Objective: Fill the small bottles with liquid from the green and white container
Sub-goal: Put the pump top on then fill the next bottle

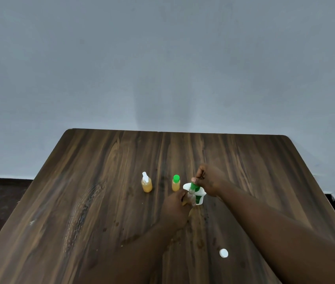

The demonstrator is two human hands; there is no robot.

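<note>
White cap (223,253), left hand (176,208) gripping bottle (192,199), right hand (209,179) pinching container (200,198), table (80,181) centre

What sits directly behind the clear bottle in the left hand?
The green and white container, on the table. The clear bottle and left hand cover its left side; the right hand pinches a green piece above it. Contents unseen.

Dim, soft light leaves the picture flat and slightly grainy: the grey wall (162,58) carries one faint upright shadow above the table (101,191), whose wood shows a pale sheen on its left half. The left hand (176,210) and right hand (209,179) are underexposed, and the small bottle (191,198) and green and white container (200,196) they grip are smeared by motion blur. The wide lens splays the table's edges outward toward the lower corners.
</note>
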